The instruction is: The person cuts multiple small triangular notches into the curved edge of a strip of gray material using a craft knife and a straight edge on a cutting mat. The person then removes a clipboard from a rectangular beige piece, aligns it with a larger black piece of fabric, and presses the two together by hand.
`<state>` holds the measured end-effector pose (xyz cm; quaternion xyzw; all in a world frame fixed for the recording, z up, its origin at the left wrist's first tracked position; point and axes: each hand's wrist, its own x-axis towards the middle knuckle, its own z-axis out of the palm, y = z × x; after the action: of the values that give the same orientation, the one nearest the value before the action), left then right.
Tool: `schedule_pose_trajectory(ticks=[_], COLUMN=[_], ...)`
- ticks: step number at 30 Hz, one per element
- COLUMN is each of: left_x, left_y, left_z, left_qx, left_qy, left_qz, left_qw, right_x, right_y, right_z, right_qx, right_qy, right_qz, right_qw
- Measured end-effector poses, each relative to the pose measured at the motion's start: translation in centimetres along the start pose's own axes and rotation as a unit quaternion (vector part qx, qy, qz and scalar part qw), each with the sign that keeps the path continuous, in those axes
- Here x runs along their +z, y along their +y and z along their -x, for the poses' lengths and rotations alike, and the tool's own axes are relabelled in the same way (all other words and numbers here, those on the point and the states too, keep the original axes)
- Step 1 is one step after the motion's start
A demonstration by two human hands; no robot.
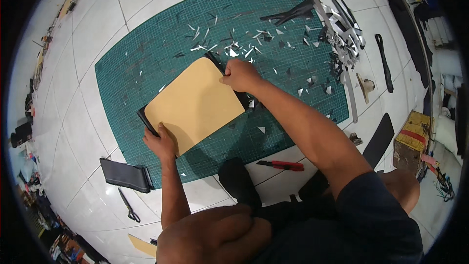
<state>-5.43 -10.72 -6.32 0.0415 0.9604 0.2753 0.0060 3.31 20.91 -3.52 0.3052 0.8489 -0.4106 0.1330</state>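
A tan board (193,105) with rounded far corners lies at a slant on the green cutting mat (132,58). Black sheet material (145,117) shows along its left and right ends. My left hand (161,142) grips the near left end, thumb on top of the board and fingers at the black edge. At the opposite end my right hand (242,76) is closed in a pinch on the board's right edge, where the black material runs under the fingers. Just what its fingertips hold is partly hidden.
White and black scraps (234,49) litter the mat's far and right parts. A red cutter knife (283,165) lies near my foot. Scissors (129,206) and folded black material (126,175) are at left. A metal ruler (350,95) lies along the mat's right edge; a yellow box (413,139) stands beyond.
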Motion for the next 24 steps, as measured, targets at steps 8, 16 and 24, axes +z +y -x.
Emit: schedule_pose_trajectory(ticks=[8, 16, 24], left_x=[0.3, 0.1, 0.5], left_y=[-0.1, -0.3, -0.1], left_z=[0.0, -0.4, -0.1], left_qx=[0.019, 0.008, 0.022], left_qy=[0.006, 0.009, 0.016], left_qz=[-0.033, -0.044, -0.037], left_qw=[0.999, 0.999, 0.999], right_x=[0.1, 3.5, 4.6], right_y=[0.4, 2.4, 2.8], right_z=[2.5, 10.9, 10.3], right_qx=[-0.103, -0.139, -0.097], right_qy=[0.139, 0.197, 0.222], right_qz=[-0.015, -0.102, -0.008], right_qw=[0.985, 0.965, 0.97])
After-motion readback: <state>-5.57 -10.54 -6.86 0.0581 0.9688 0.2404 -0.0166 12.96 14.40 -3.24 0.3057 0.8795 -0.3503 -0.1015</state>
